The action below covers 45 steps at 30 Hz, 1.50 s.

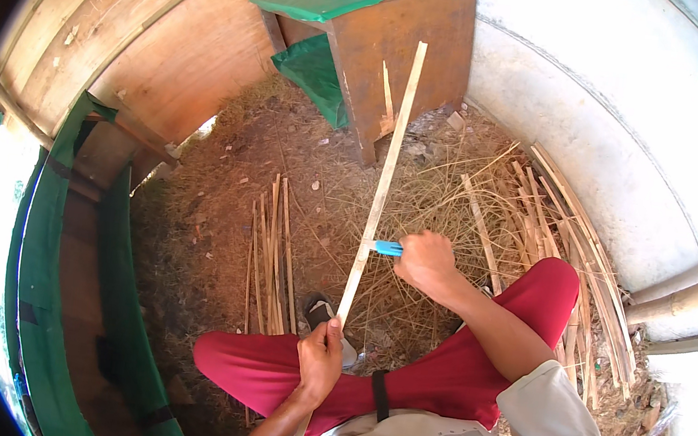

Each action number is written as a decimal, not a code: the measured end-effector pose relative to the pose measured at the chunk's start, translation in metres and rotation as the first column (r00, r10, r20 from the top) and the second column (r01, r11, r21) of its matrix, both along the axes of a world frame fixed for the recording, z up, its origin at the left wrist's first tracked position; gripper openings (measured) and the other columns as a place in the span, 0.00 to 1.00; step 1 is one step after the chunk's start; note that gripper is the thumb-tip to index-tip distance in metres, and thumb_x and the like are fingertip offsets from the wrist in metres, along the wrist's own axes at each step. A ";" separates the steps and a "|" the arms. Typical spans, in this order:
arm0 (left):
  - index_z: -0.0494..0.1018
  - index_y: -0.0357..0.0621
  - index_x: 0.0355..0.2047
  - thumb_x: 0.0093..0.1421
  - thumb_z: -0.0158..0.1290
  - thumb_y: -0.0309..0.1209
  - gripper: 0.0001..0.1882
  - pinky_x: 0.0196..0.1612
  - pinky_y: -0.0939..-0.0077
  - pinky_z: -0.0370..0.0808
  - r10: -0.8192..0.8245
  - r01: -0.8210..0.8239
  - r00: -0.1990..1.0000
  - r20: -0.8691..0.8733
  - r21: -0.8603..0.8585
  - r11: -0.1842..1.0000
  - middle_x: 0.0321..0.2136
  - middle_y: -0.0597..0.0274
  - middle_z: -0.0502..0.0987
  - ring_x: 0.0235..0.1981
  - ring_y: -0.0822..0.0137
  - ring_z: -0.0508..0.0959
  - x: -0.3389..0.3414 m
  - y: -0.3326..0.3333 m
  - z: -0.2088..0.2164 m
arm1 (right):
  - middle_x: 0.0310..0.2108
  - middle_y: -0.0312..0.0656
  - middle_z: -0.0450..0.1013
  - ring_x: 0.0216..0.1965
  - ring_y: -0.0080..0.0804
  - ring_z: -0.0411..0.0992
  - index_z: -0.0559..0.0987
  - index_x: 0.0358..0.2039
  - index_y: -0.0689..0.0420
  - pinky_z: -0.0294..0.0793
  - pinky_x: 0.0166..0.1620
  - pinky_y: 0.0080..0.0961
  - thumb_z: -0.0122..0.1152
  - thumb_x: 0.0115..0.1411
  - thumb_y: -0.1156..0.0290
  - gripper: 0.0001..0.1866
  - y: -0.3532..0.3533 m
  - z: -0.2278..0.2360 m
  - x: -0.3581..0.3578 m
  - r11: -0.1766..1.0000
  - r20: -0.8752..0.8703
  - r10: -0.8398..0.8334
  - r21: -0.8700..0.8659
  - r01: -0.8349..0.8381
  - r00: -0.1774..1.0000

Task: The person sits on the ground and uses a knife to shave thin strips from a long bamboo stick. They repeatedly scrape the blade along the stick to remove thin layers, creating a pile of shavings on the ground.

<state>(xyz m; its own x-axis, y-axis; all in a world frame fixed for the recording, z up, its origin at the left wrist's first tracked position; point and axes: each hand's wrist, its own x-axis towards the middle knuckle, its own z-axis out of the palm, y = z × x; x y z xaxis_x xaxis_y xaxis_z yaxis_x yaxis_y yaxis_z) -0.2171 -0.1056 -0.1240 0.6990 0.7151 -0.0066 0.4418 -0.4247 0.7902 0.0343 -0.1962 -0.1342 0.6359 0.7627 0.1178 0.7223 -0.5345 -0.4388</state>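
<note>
My left hand [320,359] is wrapped round the lower part of a long pale bamboo strip [389,162], thumb on top. The strip slants up and away from my lap, with its short lower end showing below my left forearm. Closed in my right hand [428,260] is a short blue-handled tool [387,247]. Its pale head meets the strip's right edge around the middle; the exact kind of blade is too small to make out.
Split strips [277,248] lie left of my shoe, and a larger pile [592,272] lies right of my knee. Thin shavings [429,193] cover the ground ahead. A wooden cabinet [410,61] with a green cover stands at the back; a green-lined trough [122,287] is at left.
</note>
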 end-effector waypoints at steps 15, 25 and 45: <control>0.71 0.35 0.25 0.72 0.44 0.36 0.21 0.20 0.67 0.68 -0.066 0.058 0.993 -0.095 -0.082 0.995 0.14 0.54 0.70 0.15 0.62 0.73 -0.019 -0.005 -0.002 | 0.21 0.53 0.77 0.24 0.49 0.79 0.82 0.20 0.61 0.76 0.26 0.44 0.58 0.52 0.72 0.09 0.027 -0.032 -0.002 0.992 -0.019 -0.086 -0.097 0.084 0.996; 0.69 0.36 0.24 0.73 0.44 0.36 0.21 0.19 0.72 0.66 -0.055 -0.003 0.987 -0.150 -0.361 0.932 0.12 0.63 0.67 0.15 0.75 0.69 -0.048 -0.015 0.010 | 0.27 0.54 0.79 0.28 0.51 0.80 0.83 0.26 0.61 0.78 0.32 0.46 0.57 0.55 0.71 0.10 0.032 -0.057 0.031 0.972 -0.078 -0.208 -0.132 0.196 0.975; 0.78 0.39 0.36 0.68 0.51 0.36 0.13 0.29 0.69 0.72 0.124 -0.306 0.925 -0.359 -0.510 0.804 0.24 0.60 0.77 0.29 0.71 0.76 -0.168 -0.048 0.102 | 0.28 0.53 0.78 0.32 0.48 0.80 0.82 0.27 0.63 0.80 0.35 0.42 0.59 0.56 0.72 0.08 0.012 -0.123 0.101 0.858 -0.108 -0.484 -0.256 0.446 0.869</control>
